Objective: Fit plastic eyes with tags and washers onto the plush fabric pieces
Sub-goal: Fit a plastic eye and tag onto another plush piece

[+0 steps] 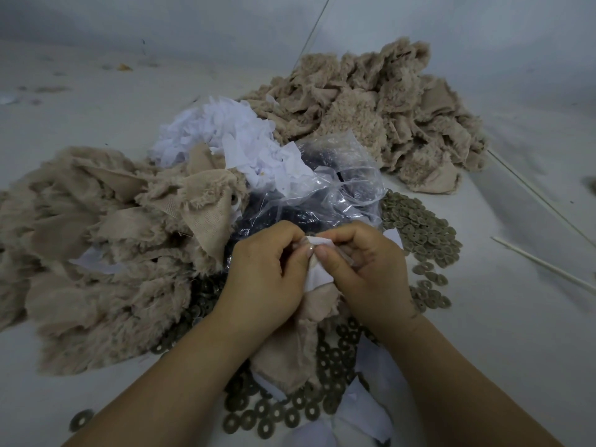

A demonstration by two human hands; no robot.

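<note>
Both hands work close together: the left hand (271,262) and the right hand (361,262) pinch a white tag (317,253) against the beige plush piece (290,346) hanging beneath them. The eye post, probably hidden between the thumbs, could slip out; washers (419,233) lie just right.

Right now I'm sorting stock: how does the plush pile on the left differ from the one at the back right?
The left pile lies nearer the hands, spread low and wide; the back pile is heaped higher. White tags poke from the left pile; none show in the back pile. The left pile overlaps washers; the back pile doesn't. Both are beige plush.
</note>
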